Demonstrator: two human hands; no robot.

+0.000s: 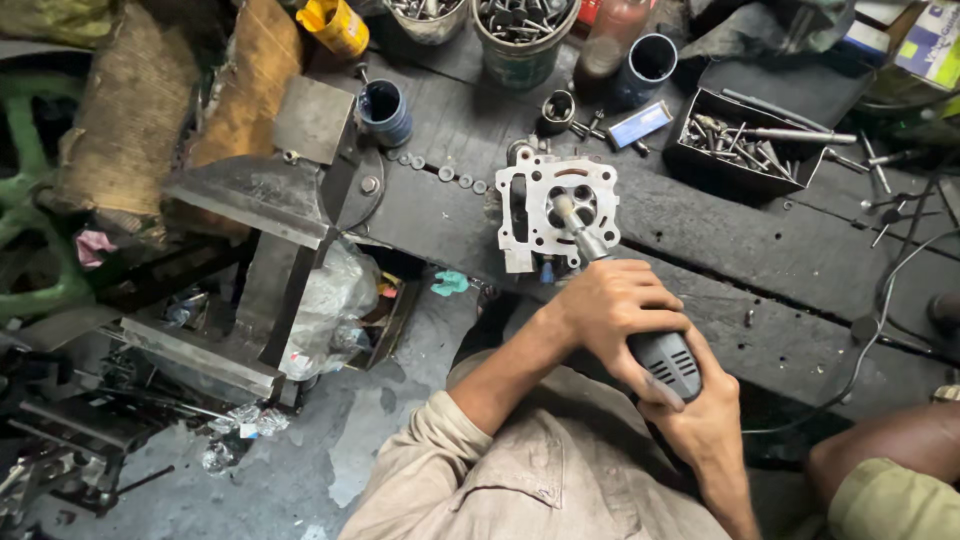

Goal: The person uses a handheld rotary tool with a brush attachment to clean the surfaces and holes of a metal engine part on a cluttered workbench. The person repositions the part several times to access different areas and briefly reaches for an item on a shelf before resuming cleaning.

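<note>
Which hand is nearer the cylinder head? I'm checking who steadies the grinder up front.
Left. The left hand grips the grinder just below the cylinder head; the right hand holds its rear, farther back.

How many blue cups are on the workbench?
2: one dark blue cup at the bench's left end by the vise, another blue cup behind the cylinder head. Clutter may hide more.

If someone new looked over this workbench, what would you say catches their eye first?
First, the pale grey metal engine cylinder head at the centre of the dark wooden bench, with the tip of a black handheld rotary grinder pushed into its round opening. The left hand grips the tool near its front and the right hand its rear. Behind, a black tray of bolts sits at the right.
</note>
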